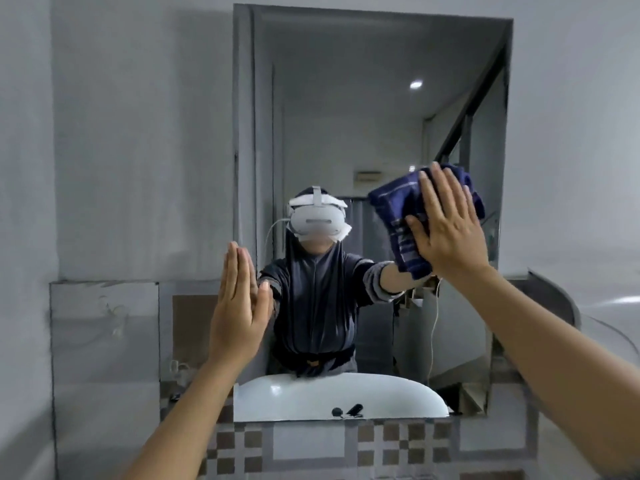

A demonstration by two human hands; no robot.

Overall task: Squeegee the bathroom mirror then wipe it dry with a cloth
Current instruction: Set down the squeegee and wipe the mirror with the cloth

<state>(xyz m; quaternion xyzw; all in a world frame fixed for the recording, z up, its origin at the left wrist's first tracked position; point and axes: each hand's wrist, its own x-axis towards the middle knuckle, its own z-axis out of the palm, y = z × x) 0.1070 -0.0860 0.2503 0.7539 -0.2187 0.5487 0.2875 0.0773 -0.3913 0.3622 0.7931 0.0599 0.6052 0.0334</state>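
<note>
Bathroom mirror point(363, 116), drying step: right hand point(450, 223) flat, pressing blue cloth point(391, 206) on glass
Left hand point(239, 306) open, empty, braced at mirror edge; next I'd sweep cloth across

Support: I see a grey wall point(138, 133) filling the frame, checkered tiles point(346, 445) along the bottom.
On it: the mirror point(363, 98), centre, mounted flat.
Reflected, lower centre: white basin point(311, 396).
</note>
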